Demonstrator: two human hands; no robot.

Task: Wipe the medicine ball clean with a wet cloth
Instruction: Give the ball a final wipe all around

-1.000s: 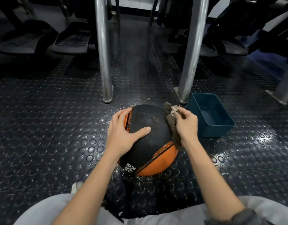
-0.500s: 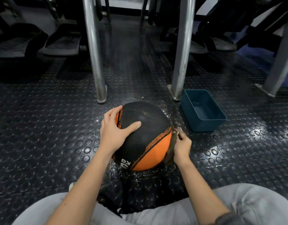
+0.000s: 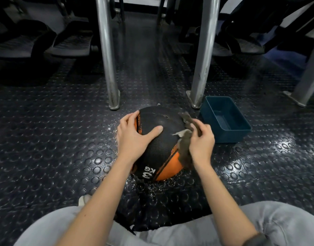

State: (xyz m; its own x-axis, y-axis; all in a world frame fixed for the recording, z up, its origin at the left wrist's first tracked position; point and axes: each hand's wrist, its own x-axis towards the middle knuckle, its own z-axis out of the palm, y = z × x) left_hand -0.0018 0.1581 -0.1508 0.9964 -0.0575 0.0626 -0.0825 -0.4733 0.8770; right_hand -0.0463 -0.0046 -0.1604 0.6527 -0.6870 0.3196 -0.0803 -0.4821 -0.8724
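Against the medicine ball [image 3: 164, 141], left hand [image 3: 133, 139] lies spread, right hand [image 3: 202, 142] grips the cloth [image 3: 185, 145].

dark rubber floor [image 3: 46, 139], studded with round bumps and shining wet. on it sits the medicine ball [image 3: 165, 148], water drops [image 3: 152, 188] scattered around its base. a blue tub [image 3: 229, 136] stands near it, with the left post [image 3: 106, 50] and right post [image 3: 204, 50] planted behind.

The person wears light grey trousers [image 3: 285, 226]. Both forearms [image 3: 92, 206] are bare, with a dark cuff [image 3: 255, 239], perhaps a pushed-up sleeve, at the right elbow. A pale shoe tip [image 3: 84, 199] shows.
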